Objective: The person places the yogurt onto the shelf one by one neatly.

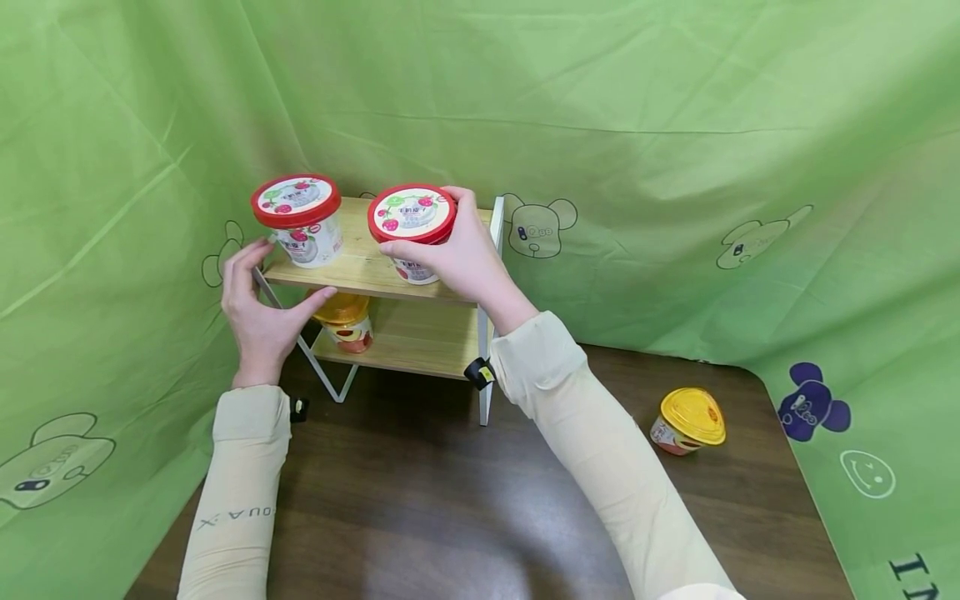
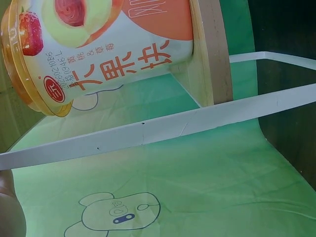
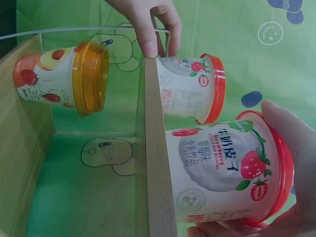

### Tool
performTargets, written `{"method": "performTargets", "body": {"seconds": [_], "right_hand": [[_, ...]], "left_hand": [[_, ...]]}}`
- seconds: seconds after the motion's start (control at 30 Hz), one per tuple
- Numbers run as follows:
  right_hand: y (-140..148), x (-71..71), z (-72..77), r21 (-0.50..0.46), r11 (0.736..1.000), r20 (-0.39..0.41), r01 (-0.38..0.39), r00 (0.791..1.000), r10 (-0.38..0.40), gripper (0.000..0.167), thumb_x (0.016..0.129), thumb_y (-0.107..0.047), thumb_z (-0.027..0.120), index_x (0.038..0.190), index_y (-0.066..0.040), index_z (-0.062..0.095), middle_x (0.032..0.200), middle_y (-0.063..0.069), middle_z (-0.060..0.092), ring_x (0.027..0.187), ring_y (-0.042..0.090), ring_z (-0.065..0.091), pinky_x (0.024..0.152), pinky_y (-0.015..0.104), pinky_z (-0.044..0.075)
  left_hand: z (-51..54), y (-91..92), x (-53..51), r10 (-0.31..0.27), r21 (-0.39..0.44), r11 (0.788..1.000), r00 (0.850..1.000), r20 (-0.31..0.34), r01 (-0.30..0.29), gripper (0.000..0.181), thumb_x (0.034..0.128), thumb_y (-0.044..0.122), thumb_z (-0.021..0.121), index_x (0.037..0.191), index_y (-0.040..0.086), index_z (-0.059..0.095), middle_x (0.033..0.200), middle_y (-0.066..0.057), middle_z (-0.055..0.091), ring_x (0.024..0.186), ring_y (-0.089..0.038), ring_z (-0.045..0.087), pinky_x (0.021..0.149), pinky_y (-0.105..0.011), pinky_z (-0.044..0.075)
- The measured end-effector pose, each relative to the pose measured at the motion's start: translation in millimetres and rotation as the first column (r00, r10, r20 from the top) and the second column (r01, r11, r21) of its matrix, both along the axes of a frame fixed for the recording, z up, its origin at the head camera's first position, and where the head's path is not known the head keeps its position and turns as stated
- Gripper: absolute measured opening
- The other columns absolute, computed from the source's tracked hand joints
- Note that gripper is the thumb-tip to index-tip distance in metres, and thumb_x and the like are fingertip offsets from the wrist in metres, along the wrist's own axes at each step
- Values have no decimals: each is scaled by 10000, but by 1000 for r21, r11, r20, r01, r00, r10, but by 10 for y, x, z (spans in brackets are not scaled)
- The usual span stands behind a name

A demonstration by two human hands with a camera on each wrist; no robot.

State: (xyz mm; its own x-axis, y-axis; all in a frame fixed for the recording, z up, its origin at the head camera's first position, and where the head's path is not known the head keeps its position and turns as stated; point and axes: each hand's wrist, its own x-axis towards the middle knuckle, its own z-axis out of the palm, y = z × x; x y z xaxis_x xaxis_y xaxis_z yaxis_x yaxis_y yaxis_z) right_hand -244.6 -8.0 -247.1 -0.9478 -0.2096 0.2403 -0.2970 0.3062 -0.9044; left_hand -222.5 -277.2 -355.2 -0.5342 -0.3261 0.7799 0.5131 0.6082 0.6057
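Observation:
My right hand [image 1: 474,260] [image 3: 299,143] grips a red-lidded strawberry cup [image 1: 412,215] [image 3: 219,168] round its lid; the cup stands upright on the upper board of a two-tier shelf [image 1: 360,258] [image 3: 157,163]. At the shelf's left end my left hand [image 1: 262,325] [image 3: 143,17] holds the corner, thumb against the board's front edge and fingers by the metal frame [image 2: 143,129]. A second red-lidded cup [image 1: 297,204] [image 3: 190,89] is upright on the upper board beside it. Below, a yellow-lidded peach cup [image 1: 351,321] [image 2: 113,44] [image 3: 59,79] occupies the lower board's left side.
Another yellow-lidded cup [image 1: 688,421] stands on the dark wood-patterned surface [image 1: 420,517], well to the right of the shelf. Green cloth [image 1: 637,167] with printed bear faces hangs behind and on both sides.

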Motion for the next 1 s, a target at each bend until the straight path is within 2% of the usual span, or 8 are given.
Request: {"method": "performTargets", "body": {"seconds": [0.1,0.47,0.67,0.87,1.0], "right_hand": [[1,9,-2,34,999,-4,-2,1000,2,1006,748,-458,898,1503,-139,315,1328,8,532,1196,120,528,1002,313,464],[3,-14,28,125,992,23,-9,1000,7,1047,759,-546,859,1533,-113,302,1345,28,546,1203,144,535,1013,347,463],[3,-60,23,137,990,23,-28,999,25,1042,778,-544,844,1549,-110,293,1367,29,541,1223,146,526,1028,353,451],[-6,-73,19,167,986,41,5,999,-12,1151,786,-572,822,1624,-125,172,1488,55,471,1326,192,458,1083,408,412],[-9,-56,35,170,985,51,23,998,-32,1219,782,-566,827,1644,-140,76,1568,68,386,1397,225,389,1112,454,383]], "left_hand": [[-25,-12,-25,6,20,1000,1000,15,-6,838,574,180,1002,1296,-11,619,1369,-42,573,1289,-139,472,1112,-373,359],[157,134,144,-30,39,999,1000,-8,30,797,595,110,969,1275,-83,600,1358,-144,570,1284,-178,481,1118,-376,346],[160,133,158,-26,30,999,1000,-11,26,786,599,99,960,1270,-92,599,1353,-148,574,1279,-190,485,1108,-352,345],[142,130,143,-18,38,999,1000,-1,18,797,592,102,970,1278,-72,603,1357,-116,575,1280,-157,481,1110,-333,341],[144,119,138,-24,19,1000,1000,-17,24,790,597,96,965,1274,-86,601,1355,-154,574,1283,-182,482,1107,-333,342]]}}
